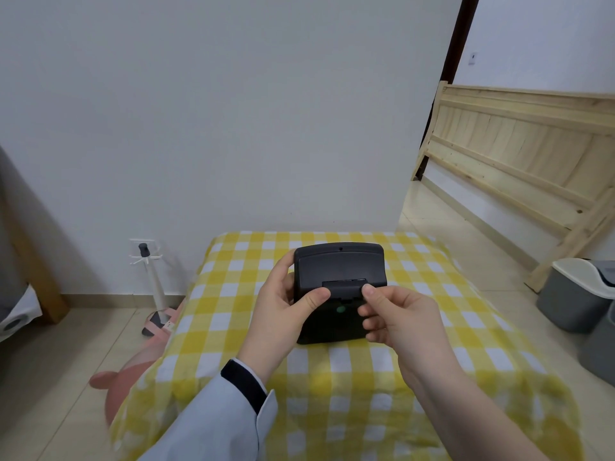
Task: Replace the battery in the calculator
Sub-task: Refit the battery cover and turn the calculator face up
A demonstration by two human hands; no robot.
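Fingers of the left hand [283, 304] are wrapped round the left edge of the calculator [337, 291], thumb pressed flat on its back face; fingers of the right hand [396, 314] are curled at its right edge, thumb tip resting on the battery cover [342, 286]. Neither hand is spread.

The surface [332, 377], draped in yellow-and-white check cloth, carries nothing else in view. The calculator is held back face toward the camera, above the middle of the surface toward its far edge, its near end low over or resting on the cloth; which, I cannot tell. Its long axis runs from the near edge toward the far edge.

The battery cover is a small strip lying crosswise on the back face, between the two thumbs. A dark slot shows along its far side, so it appears partly displaced. The right thumb is nearer and already touching it. Judgement: the next move turns on sliding the cover along the long axis. No battery is visible.
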